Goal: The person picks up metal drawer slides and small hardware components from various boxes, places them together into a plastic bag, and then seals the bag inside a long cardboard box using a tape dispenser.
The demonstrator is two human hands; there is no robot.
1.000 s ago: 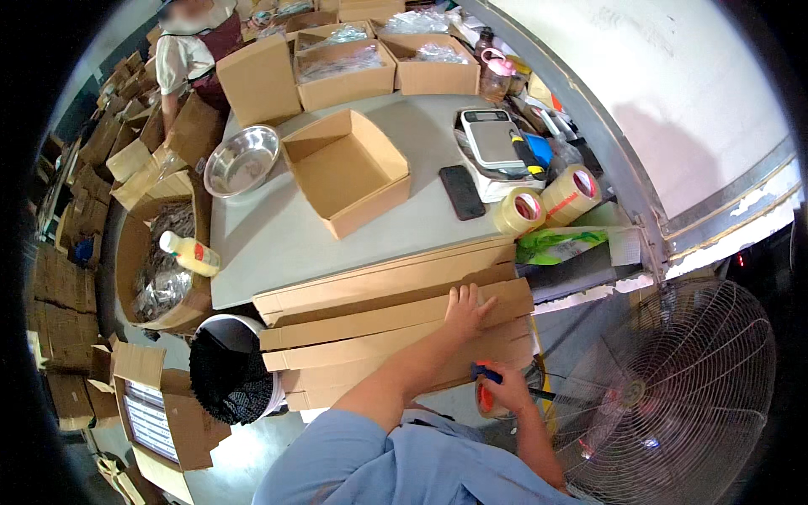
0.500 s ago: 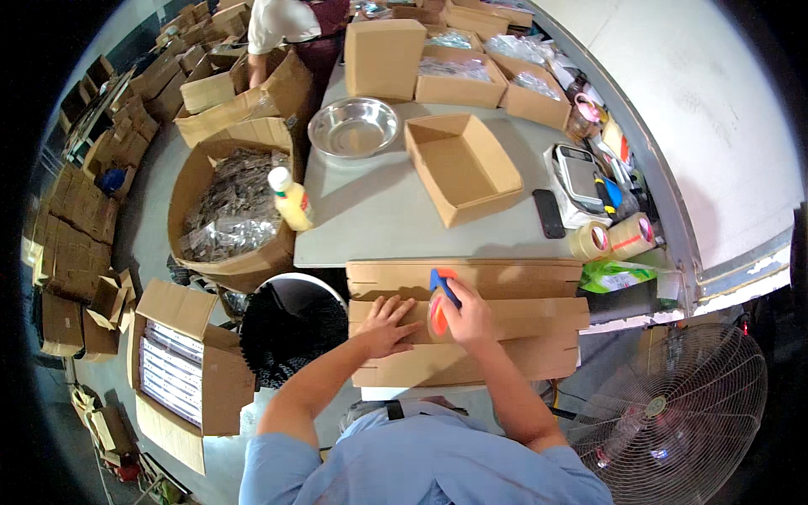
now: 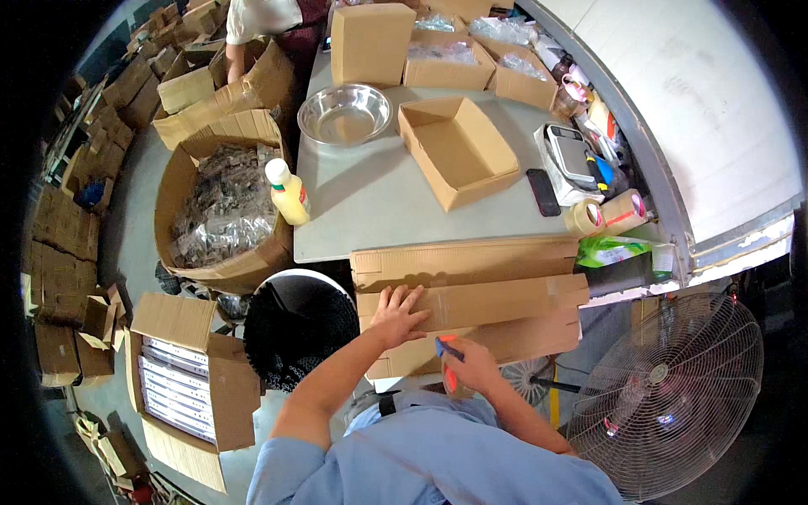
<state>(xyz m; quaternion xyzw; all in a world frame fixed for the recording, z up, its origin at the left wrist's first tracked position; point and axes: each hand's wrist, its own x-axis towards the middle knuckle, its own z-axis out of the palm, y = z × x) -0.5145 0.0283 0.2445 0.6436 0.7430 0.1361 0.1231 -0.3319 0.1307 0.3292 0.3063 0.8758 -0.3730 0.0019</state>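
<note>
A flat cardboard box [image 3: 513,299] lies across the near end of the table, its long flaps folded in and a strip of tape along the middle. My left hand [image 3: 399,320] rests on its left part, palm down with fingers spread. My right hand [image 3: 474,367] grips an orange and blue tape dispenser [image 3: 449,362] at the box's near edge, close to my body. Its lower part is hard to make out against my shirt.
On the grey table [image 3: 345,198] stand a metal bowl [image 3: 345,115], an open carton [image 3: 463,156], a yellow bottle [image 3: 289,194], a phone [image 3: 543,193] and tape rolls [image 3: 584,217]. A large fan [image 3: 665,387] is at right, a black-lined bin [image 3: 295,337] at left. Another person [image 3: 265,17] stands far left.
My right hand has drawn the tape dispenser toward me, from the middle of the box to its near edge. My left hand stays on the box. The view has shifted slightly.
</note>
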